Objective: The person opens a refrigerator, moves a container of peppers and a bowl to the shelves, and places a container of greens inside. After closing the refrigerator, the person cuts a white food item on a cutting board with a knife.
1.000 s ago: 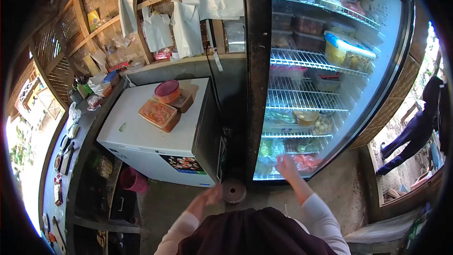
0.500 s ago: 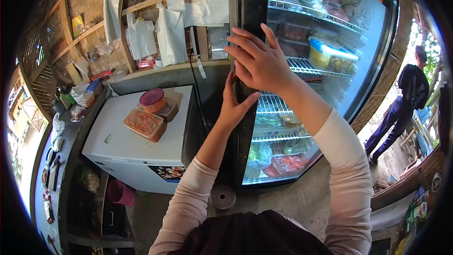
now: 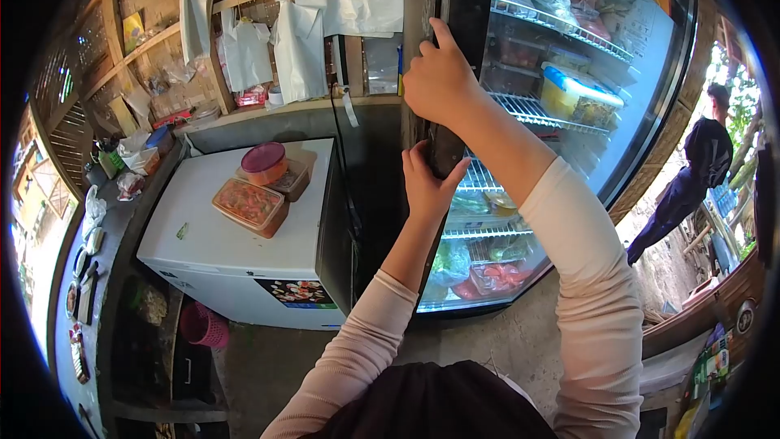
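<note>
A tall display fridge [image 3: 479,219] with a lit interior stands in front of me. My right hand [image 3: 443,85] is wrapped around its black vertical edge [image 3: 467,8], fingers curled on the left side and the index finger pointing up. Lower down, my left hand [image 3: 429,187] grips the same edge, with the thumb on the right and the fingers on the left. The fingertips of both hands are partly hidden. Inside are wire shelves with bagged food and a blue-lidded tub [image 3: 577,93].
To the left, a white chest freezer [image 3: 203,219] bears a food container [image 3: 248,207] and a round tub with a purple lid [image 3: 264,161]. A pink basket [image 3: 203,325] sits on the floor. At the right, a person [image 3: 691,167] in dark clothes stands outside.
My right hand has gone from spread fingers to a curled grip on the black edge. My left hand has moved right and closed around it. The fridge appears farther right in view.
</note>
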`<state>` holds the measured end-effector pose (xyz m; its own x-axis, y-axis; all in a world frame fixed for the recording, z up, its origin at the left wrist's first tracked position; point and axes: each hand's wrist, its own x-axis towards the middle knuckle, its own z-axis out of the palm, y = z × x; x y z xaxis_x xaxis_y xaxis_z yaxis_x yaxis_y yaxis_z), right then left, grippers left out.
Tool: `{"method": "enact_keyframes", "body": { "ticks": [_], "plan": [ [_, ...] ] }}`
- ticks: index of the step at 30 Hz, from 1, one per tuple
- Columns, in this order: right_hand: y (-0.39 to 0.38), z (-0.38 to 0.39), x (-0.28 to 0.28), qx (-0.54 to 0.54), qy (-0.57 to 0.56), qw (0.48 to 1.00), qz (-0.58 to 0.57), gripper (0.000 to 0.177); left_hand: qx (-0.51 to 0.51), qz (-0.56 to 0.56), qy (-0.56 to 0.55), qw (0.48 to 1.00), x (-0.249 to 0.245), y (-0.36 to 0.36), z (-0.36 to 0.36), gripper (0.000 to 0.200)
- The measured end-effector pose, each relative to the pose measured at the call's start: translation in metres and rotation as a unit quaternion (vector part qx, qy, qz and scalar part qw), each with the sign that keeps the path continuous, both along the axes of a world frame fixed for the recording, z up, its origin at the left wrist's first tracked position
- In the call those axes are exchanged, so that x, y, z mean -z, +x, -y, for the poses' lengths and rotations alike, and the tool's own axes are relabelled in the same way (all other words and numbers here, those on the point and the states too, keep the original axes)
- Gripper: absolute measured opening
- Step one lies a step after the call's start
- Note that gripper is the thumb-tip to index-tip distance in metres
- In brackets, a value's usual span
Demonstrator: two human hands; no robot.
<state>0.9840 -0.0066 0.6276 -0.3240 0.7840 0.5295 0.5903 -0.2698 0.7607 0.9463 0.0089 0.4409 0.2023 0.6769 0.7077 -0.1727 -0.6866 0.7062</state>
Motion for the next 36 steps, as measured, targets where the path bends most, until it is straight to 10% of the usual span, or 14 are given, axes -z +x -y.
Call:
{"method": "enact_keyframes", "body": {
  "ticks": [26, 29, 31, 36],
  "plan": [
    [-0.046, 0.040, 0.012, 0.108, -0.034, 0.993, -0.042, 0.020, 0.067, 0.002, 0.065, 0.996, 0.005, -0.044, 0.030, 0.063],
    [-0.060, 0.075, 0.014, 0.040, -0.011, 0.999, -0.033, 0.021, 0.152, 0.016, 0.009, 0.988, 0.001, -0.070, 0.050, 0.066],
    [-0.070, 0.097, 0.016, 0.012, 0.005, 0.999, -0.037, 0.022, 0.376, 0.024, -0.171, 0.911, -0.010, -0.092, 0.057, 0.051],
    [-0.100, 0.160, 0.015, -0.096, 0.075, 0.987, -0.107, 0.025, 0.587, 0.014, -0.217, 0.780, -0.017, -0.109, 0.049, 0.026]
  ]
}}
